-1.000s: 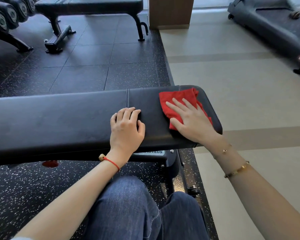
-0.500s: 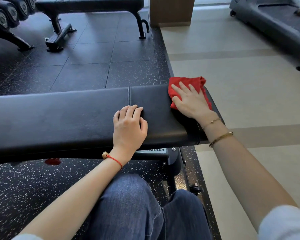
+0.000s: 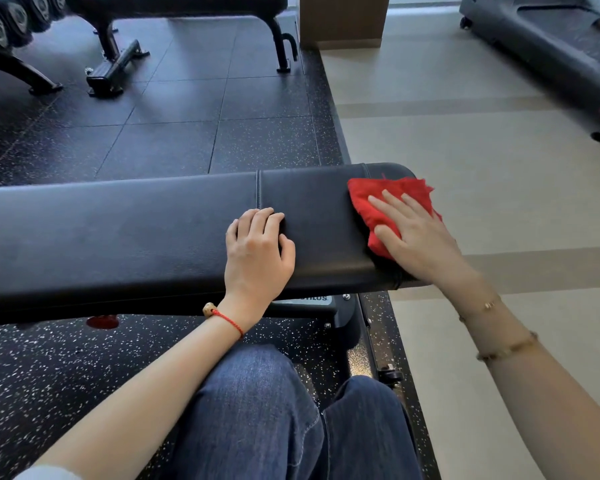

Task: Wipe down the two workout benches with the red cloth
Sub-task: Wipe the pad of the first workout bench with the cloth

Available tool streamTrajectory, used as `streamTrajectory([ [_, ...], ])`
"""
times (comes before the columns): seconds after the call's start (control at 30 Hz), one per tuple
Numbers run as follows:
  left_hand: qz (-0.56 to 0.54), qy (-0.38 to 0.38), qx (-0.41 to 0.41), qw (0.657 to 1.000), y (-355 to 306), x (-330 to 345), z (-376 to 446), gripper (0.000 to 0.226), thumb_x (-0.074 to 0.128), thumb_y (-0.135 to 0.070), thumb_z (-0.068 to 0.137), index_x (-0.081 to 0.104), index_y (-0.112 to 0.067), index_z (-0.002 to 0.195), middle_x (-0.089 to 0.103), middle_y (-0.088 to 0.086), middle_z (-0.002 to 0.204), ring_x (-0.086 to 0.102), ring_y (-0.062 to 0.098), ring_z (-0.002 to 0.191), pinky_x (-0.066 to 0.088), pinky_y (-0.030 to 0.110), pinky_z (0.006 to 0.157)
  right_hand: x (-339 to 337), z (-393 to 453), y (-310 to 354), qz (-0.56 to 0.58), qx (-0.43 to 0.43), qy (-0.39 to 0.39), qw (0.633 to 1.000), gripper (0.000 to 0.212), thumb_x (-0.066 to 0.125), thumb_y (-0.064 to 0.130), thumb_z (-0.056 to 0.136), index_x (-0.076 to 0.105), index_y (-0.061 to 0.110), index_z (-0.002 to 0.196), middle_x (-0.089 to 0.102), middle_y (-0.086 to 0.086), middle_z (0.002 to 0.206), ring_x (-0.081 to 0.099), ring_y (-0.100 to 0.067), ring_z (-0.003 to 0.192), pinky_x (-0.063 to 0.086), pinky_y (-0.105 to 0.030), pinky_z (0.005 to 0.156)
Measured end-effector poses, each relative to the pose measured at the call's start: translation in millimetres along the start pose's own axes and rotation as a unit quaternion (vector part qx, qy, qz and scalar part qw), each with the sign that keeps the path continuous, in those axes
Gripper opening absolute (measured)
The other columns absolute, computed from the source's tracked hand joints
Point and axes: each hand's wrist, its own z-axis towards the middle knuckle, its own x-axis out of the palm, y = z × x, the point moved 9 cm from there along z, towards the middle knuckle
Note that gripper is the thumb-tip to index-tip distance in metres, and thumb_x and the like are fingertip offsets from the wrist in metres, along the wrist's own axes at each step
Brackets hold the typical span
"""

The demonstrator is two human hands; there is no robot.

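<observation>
My left hand [image 3: 257, 249] rests on the near bench [image 3: 118, 237], fingers loosely curled, holding nothing. My right hand [image 3: 414, 233] presses the red cloth [image 3: 371, 199] flat at its right end. Next: sweep leftward; the far bench [image 3: 187, 3] waits.

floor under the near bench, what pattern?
Black rubber floor with white speckles, laid in square tiles; clearest in the head view, below the bench.

right hand [image 3: 420, 233] flat on red cloth [image 3: 385, 199]
</observation>
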Motion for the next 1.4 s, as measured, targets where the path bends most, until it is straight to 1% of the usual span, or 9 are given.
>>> streamTrajectory([
  [0.17, 0.005, -0.004, 0.004, 1.0, -1.8, -1.0, -0.3, 0.039, 0.044, -0.025, 0.092, 0.062, -0.013, 0.124, 0.061, 0.004, 0.131, 0.051, 0.025, 0.127, 0.037, 0.046, 0.11, 6.9, 68.1, 22.5, -0.021, 0.039, 0.005, 0.999, 0.052, 0.028, 0.043, 0.099, 0.028, 0.038, 0.151, 0.017, 0.008, 0.162, 0.014, -0.023, 0.149, 0.005, -0.046, 0.12],
  [0.4, -0.016, -0.013, -0.008, 1.0, 0.8, -4.3, 0.0, 0.035, 0.046, -0.024, 0.088, 0.064, -0.012, 0.116, 0.064, 0.005, 0.123, 0.054, 0.027, 0.121, 0.041, 0.043, 0.106, 31.8, 36.5, 121.6, -0.022, -0.101, 0.014, 0.995, 0.053, 0.033, 0.041, 0.099, 0.027, 0.038, 0.151, 0.021, 0.008, 0.161, 0.016, -0.021, 0.149, 0.007, -0.041, 0.121],
  [0.5, -0.038, -0.023, -0.018, 0.999, 6.2, -7.7, -1.7, 0.03, 0.054, -0.018, 0.086, 0.066, -0.011, 0.113, 0.066, 0.005, 0.12, 0.056, 0.027, 0.117, 0.044, 0.041, 0.102, 25.6, 4.7, 108.6, -0.008, -0.115, -0.001, 0.993, 0.052, 0.037, 0.042, 0.098, 0.03, 0.04, 0.15, 0.025, 0.013, 0.159, 0.017, -0.017, 0.149, 0.009, -0.037, 0.12],
  [0.63, -0.052, -0.041, -0.028, 0.997, 16.5, -15.8, -5.9, 0.025, 0.057, -0.015, 0.085, 0.068, -0.014, 0.107, 0.067, 0.0, 0.113, 0.058, 0.024, 0.11, 0.045, 0.038, 0.094, 13.0, -4.8, 58.7, 0.004, -0.074, -0.005, 0.997, 0.051, 0.041, 0.044, 0.097, 0.033, 0.043, 0.147, 0.026, 0.017, 0.158, 0.018, -0.013, 0.148, 0.01, -0.037, 0.118],
  [0.77, -0.027, -0.053, -0.039, 0.997, 41.4, -26.7, -10.3, 0.022, 0.057, -0.016, 0.084, 0.068, -0.016, 0.103, 0.068, -0.002, 0.106, 0.058, 0.024, 0.105, 0.045, 0.038, 0.089, 4.4, 33.3, 15.3, 0.005, 0.006, -0.009, 1.0, 0.05, 0.035, 0.043, 0.099, 0.032, 0.04, 0.149, 0.023, 0.012, 0.16, 0.016, -0.015, 0.149, 0.011, -0.041, 0.12],
  [0.87, -0.003, -0.068, -0.053, 0.996, 63.2, -34.5, -12.9, 0.021, 0.059, -0.014, 0.083, 0.068, -0.016, 0.102, 0.068, 0.0, 0.105, 0.057, 0.024, 0.104, 0.043, 0.037, 0.087, 6.3, 69.4, 21.7, -0.013, 0.043, -0.004, 0.999, 0.051, 0.029, 0.041, 0.1, 0.03, 0.036, 0.151, 0.019, 0.008, 0.162, 0.017, -0.022, 0.148, 0.008, -0.043, 0.121],
  [1.0, -0.003, -0.082, -0.066, 0.995, 77.0, -36.5, -13.6, 0.022, 0.058, -0.014, 0.083, 0.069, -0.015, 0.102, 0.068, 0.001, 0.106, 0.057, 0.025, 0.104, 0.041, 0.038, 0.087, 19.5, 70.3, 77.8, -0.027, -0.014, 0.014, 0.999, 0.053, 0.03, 0.039, 0.099, 0.028, 0.035, 0.151, 0.019, 0.007, 0.162, 0.017, -0.023, 0.148, 0.005, -0.043, 0.121],
  [1.2, -0.012, -0.092, -0.067, 0.993, 77.8, -35.1, -16.8, 0.023, 0.055, -0.015, 0.084, 0.068, -0.017, 0.104, 0.067, 0.0, 0.108, 0.055, 0.024, 0.106, 0.041, 0.039, 0.09, 26.7, -22.6, 114.2, -0.004, -0.144, 0.01, 0.99, 0.055, 0.032, 0.044, 0.094, 0.031, 0.041, 0.149, 0.026, 0.014, 0.158, 0.019, -0.016, 0.148, 0.007, -0.037, 0.121],
  [1.4, 0.007, -0.087, -0.064, 0.994, 72.7, -34.9, -17.6, 0.024, 0.051, -0.018, 0.085, 0.066, -0.016, 0.103, 0.066, 0.001, 0.109, 0.055, 0.027, 0.106, 0.04, 0.04, 0.09, 5.1, 2.2, 24.0, 0.013, -0.022, -0.005, 1.0, 0.049, 0.038, 0.037, 0.1, 0.032, 0.044, 0.148, 0.024, 0.016, 0.159, 0.016, -0.011, 0.148, 0.01, -0.036, 0.118],
])
